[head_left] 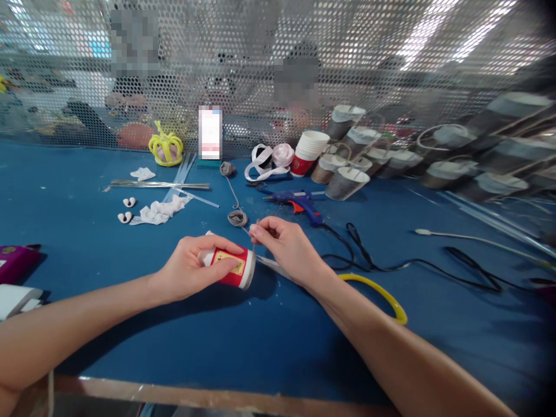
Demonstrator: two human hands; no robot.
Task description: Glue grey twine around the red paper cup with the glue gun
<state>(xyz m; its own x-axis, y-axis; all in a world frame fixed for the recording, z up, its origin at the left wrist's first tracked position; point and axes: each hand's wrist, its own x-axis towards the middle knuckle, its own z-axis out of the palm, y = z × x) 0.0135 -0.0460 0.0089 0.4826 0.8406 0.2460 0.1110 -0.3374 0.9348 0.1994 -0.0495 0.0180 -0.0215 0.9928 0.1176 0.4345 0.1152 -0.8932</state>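
A red and white paper cup (229, 267) lies on its side in my left hand (195, 263), its base end turned to the right. My left fingers and thumb are wrapped round it. Just right of the cup's end, my right hand (284, 246) pinches a thin grey cord (245, 231). The cord runs to a small grey ball of it (237, 218) on the table behind the cup. A second grey ball (226, 169) sits farther back. Below my right hand lie scissors with a yellow handle (377, 292), partly hidden by my wrist.
A blue glue gun (299, 202) with a black cable lies behind my right hand. Stacked paper cups (309, 152) and several grey-wrapped cups (347, 183) stand at the back right. Crumpled white material (160, 209), glue sticks and a yellow crown-shaped piece (165, 147) are at the left. Perforated mesh closes the back.
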